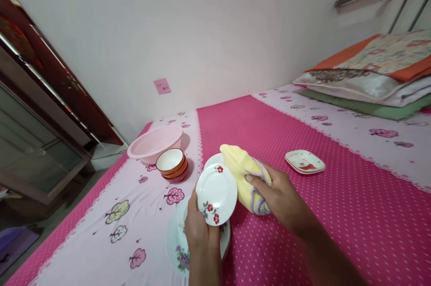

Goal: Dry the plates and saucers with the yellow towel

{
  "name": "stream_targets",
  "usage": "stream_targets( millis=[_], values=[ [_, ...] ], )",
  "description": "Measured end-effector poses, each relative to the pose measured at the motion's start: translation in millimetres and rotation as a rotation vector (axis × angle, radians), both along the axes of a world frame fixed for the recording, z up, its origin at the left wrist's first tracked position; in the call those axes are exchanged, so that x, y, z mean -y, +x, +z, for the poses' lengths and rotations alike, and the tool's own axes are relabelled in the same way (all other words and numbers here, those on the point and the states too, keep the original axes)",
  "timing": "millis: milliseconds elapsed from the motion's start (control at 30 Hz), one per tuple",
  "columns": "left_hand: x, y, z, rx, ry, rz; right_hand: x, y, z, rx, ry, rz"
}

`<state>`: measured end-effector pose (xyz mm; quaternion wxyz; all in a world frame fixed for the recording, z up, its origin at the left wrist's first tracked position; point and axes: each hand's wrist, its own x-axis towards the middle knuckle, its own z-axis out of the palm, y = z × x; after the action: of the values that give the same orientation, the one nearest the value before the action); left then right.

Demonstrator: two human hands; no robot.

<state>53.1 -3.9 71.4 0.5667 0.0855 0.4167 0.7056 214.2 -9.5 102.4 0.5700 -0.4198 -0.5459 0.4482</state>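
Observation:
My left hand (199, 227) grips a small white plate (217, 191) with red flowers, tilted toward me. Bunched in my right hand (278, 194) is a yellow cloth (240, 171) with a purple edge, close to the plate's right rim. Another white plate (213, 159) shows partly behind the held one. Below my left hand lie larger flowered plates (174, 241) on the bed cover, partly hidden by the hand and forearm.
Left of the plates stand stacked orange-brown bowls (171, 162) beside a pink basin (155, 142). White diamond-shaped dishes (305, 161) lie to the right on the pink dotted bed cover (336, 214). Folded bedding (370, 75) is piled at the far right, against the wall (235, 30).

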Motion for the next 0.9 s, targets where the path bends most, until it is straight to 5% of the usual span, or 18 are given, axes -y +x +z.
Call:
stream_targets(
  millis=[167, 267, 433, 733, 900],
  values=[
    [4, 7, -11.2, -0.32, 0.001, 0.064, 0, -12, -0.2, -0.165, -0.06, 0.013],
    [8, 13, -10.0, -0.355, 0.102, -0.084, 0, -18, -0.8, -0.214, -0.062, 0.012],
    [12, 21, -4.8, 0.052, 0.243, -0.369, 8, -27, 1.8, -0.125, 0.017, 0.023],
    [13, 7, 4.8, 0.375, 0.236, -0.328, 17, -33, 4.3, 0.121, 0.18, 0.086],
    [10, 4, 5.4, 0.422, 0.282, -0.352, 27, -23, 11.3, 0.341, 0.444, 0.027]
  ],
)
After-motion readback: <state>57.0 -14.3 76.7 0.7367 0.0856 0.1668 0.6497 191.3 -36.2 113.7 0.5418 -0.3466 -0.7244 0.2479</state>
